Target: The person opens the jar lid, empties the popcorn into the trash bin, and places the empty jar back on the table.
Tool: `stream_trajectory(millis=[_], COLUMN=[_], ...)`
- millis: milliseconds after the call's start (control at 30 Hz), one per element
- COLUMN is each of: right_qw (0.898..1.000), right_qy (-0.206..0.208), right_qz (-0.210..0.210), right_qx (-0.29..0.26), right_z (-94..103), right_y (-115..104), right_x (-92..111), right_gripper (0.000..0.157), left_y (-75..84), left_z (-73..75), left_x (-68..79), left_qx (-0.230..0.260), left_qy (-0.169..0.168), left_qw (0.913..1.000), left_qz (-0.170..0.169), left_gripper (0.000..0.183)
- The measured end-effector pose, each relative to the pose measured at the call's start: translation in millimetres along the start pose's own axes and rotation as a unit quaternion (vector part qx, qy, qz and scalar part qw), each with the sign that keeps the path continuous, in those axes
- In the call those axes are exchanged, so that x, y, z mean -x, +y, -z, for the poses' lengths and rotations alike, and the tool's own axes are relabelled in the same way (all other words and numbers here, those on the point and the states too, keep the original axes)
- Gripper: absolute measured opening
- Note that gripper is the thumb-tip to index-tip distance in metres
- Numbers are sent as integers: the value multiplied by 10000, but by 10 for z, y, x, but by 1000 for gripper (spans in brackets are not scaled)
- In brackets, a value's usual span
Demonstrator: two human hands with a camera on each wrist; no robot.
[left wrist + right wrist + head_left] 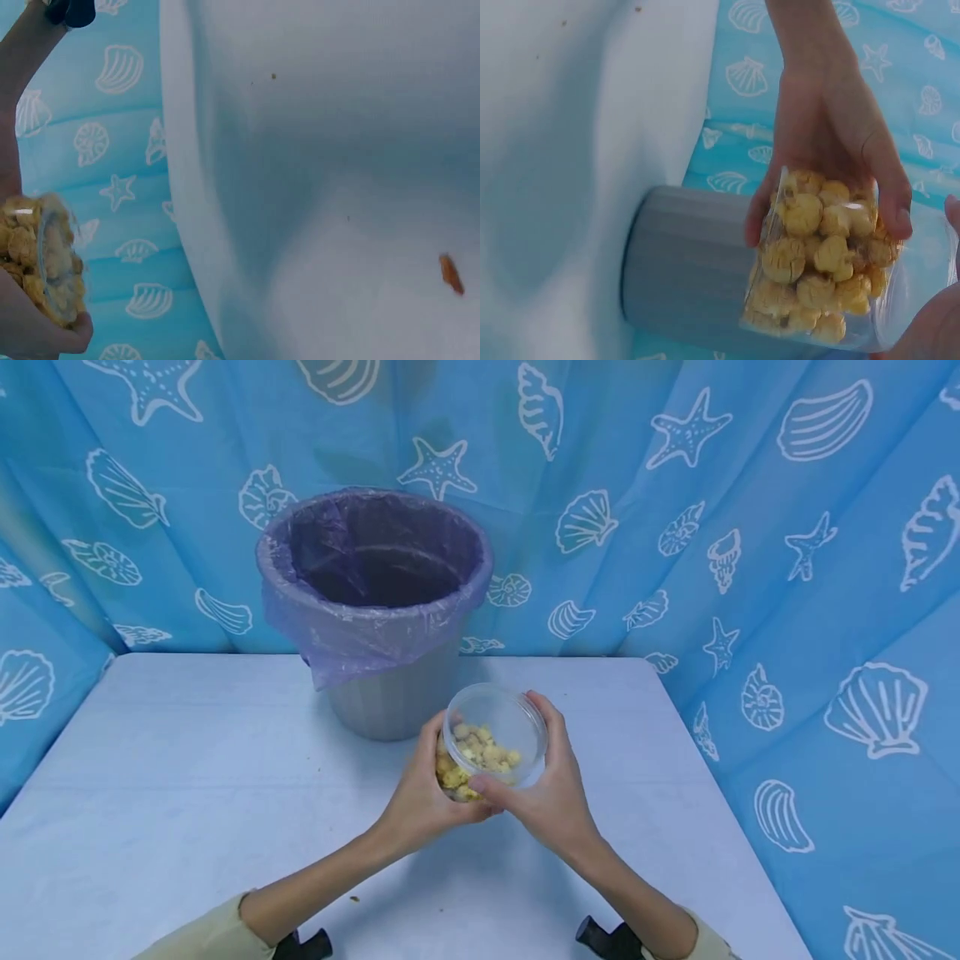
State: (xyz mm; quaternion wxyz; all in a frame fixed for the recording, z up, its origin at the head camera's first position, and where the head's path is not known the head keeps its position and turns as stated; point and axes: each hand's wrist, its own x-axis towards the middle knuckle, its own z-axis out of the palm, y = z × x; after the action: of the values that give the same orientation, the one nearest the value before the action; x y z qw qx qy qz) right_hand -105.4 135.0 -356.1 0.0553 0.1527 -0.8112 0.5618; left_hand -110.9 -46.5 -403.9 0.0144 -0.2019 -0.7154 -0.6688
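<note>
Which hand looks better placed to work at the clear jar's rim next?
Probably the right hand: its thumb and fingers lie at the rim of the clear jar. The left hand holds the body around the popcorn, better suited to steadying.

Clear round container (517, 714) of yellow pieces (487, 750), held in two hands above a white table (187, 777).
The left hand (427, 793) grips the container's left side, the right hand (553, 789) its right; farther and to the left stands a grey bin (390, 702), purple liner (360, 643) over its rim, before a blue curtain (630, 468) patterned with white shells and starfish.
</note>
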Motion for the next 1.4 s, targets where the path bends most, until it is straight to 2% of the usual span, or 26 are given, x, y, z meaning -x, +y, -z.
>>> stream_trajectory(millis=[100, 233, 367, 467, 533, 633, 767, 900, 1033, 1133, 1200, 1400], right_qw=[9999, 9968, 9834, 9695, 9638, 9645, 9810, 9937, 9966, 9958, 9938, 9802], right_qy=[-15, -604, -1518, -2106, -2311, -2202, -1310, -487, -174, -203, -383, -1417], right_qz=[-58, 179, 550, 758, 835, 985, 1036, 562, 228, 256, 340, 638], right_qx=[-138, -491, -832, -995, -1033, -1073, -986, -836, -766, -860, -989, -1231], right_z=[-23, 52, 194, 293, 331, 318, 188, 16, -86, -99, -82, 57], right_y=[17, 55, 91, 100, 103, 110, 104, 82, 72, 82, 99, 163], right_x=[-8, -42, -93, -106, -100, -66, 60, 226, 257, 229, 203, 134], right_gripper=[101, 102, 105, 105, 107, 112, 115, 111, 107, 104, 102, 104], left_y=[-16, -14, 8, 37, 50, 72, 78, 57, 32, 25, 23, 60], left_z=[-3, 62, 149, 189, 199, 187, 144, 102, 79, 78, 89, 157], left_x=[8, 27, 52, 87, 112, 138, 159, 188, 186, 192, 199, 257], left_qx=[-67, 149, 362, 425, 462, 442, 359, 319, 297, 338, 386, 449], left_qy=[-21, -309, -768, -1100, -1241, -1261, -970, -644, -527, -554, -571, -817], left_qw=[10000, 9991, 9955, 9925, 9909, 9908, 9942, 9971, 9981, 9977, 9973, 9946], left_qz=[58, 253, 410, 331, 238, 210, 287, 252, 142, 176, 238, 450], left_gripper=[108, 109, 111, 111, 111, 109, 110, 110, 108, 109, 109, 111])
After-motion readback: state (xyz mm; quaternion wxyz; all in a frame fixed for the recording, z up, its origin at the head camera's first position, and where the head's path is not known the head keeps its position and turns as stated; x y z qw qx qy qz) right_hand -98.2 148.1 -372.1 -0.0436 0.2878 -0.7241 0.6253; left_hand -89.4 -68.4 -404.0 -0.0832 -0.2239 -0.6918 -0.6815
